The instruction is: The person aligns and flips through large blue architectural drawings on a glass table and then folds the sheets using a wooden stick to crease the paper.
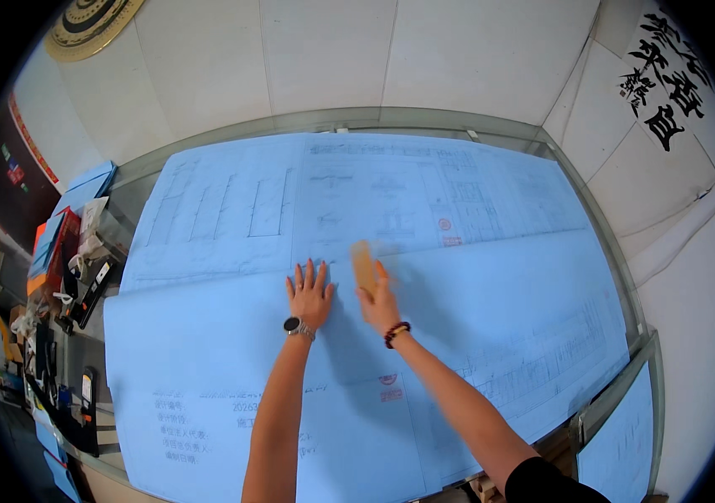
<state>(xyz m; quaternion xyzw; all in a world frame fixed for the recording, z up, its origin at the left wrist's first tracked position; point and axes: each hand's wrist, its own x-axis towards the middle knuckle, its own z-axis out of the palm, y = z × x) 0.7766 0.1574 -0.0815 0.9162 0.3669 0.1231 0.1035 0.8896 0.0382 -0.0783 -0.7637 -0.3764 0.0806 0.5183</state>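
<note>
Large blue drawing sheets (223,335) lie over the table, with a folded edge running across the middle. My left hand (310,300) rests on the paper just at that edge, its fingers spread flat and holding nothing. To its right, my right hand (382,310) is closed round a flat, tan, wood-coloured block (363,267). Motion smears the block, so its exact kind is unclear. It sits at the folded edge; whether it touches the paper I cannot tell.
The glass table (491,123) shows a rim along the back wall. Left of the sheets stand an orange box (53,272), plastic bags and staplers (93,293). Another blue sheet (621,440) lies at the lower right. A straw hat (93,29) hangs at the upper left.
</note>
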